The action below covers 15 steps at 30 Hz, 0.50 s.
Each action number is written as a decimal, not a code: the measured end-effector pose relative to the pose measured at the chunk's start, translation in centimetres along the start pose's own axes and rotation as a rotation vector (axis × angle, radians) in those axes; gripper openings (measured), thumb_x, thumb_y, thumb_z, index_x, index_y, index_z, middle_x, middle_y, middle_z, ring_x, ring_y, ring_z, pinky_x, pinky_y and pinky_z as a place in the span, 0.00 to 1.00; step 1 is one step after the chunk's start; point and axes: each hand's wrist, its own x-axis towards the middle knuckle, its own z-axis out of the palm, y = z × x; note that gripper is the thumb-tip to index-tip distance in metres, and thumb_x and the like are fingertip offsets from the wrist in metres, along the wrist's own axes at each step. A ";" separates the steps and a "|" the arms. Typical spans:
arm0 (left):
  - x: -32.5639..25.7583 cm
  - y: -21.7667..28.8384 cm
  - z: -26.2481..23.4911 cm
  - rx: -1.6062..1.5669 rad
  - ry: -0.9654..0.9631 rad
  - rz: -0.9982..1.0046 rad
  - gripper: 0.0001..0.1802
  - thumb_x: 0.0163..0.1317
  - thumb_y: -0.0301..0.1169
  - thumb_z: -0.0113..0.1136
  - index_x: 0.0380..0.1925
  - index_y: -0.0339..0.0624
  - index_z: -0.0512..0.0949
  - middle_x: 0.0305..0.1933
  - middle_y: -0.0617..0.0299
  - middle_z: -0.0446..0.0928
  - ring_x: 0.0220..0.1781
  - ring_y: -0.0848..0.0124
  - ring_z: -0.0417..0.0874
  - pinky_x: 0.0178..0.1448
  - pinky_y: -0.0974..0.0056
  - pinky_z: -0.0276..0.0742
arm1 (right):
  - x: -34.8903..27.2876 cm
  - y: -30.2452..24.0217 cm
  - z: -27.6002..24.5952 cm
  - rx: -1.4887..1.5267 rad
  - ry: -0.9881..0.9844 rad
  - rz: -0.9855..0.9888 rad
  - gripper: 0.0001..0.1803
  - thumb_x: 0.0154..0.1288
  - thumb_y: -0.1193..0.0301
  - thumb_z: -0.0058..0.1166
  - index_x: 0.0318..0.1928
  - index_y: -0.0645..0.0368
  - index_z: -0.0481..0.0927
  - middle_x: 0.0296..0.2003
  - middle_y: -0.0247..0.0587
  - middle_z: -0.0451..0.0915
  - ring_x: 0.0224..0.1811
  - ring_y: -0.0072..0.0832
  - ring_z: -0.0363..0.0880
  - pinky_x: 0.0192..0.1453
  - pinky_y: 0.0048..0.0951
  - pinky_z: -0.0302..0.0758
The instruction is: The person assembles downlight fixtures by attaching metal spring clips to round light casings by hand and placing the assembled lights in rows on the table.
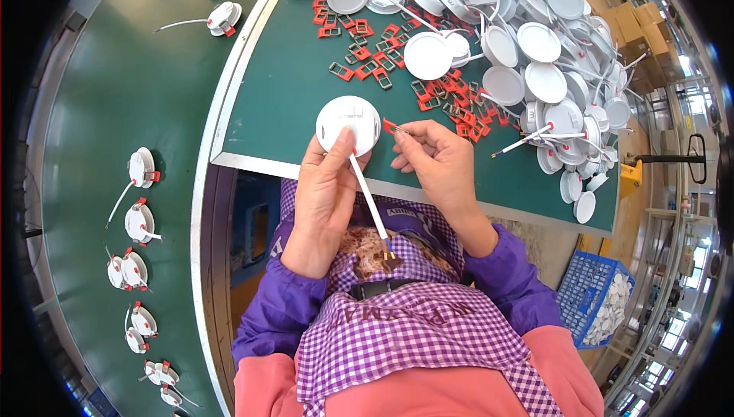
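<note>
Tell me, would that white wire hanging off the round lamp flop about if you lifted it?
Probably only a little: the white wire juts nearly straight from the round lamp in the left hand, so it seems fairly stiff. It looks thin, likely light.

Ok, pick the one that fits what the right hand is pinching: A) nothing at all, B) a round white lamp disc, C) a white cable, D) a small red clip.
D: the right hand pinches a small red clip at its fingertips, right beside the round white lamp that the left hand holds.
</note>
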 end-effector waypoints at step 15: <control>0.2 -1.5 -0.3 0.174 0.032 0.139 0.17 0.58 0.21 0.65 0.45 0.39 0.70 0.45 0.59 0.79 0.47 0.72 0.81 0.52 0.67 0.78 | 0.1 -0.2 0.9 -0.130 -0.041 -0.133 0.07 0.66 0.78 0.52 0.41 0.69 0.79 0.30 0.42 0.83 0.28 0.23 0.84 0.32 0.22 0.79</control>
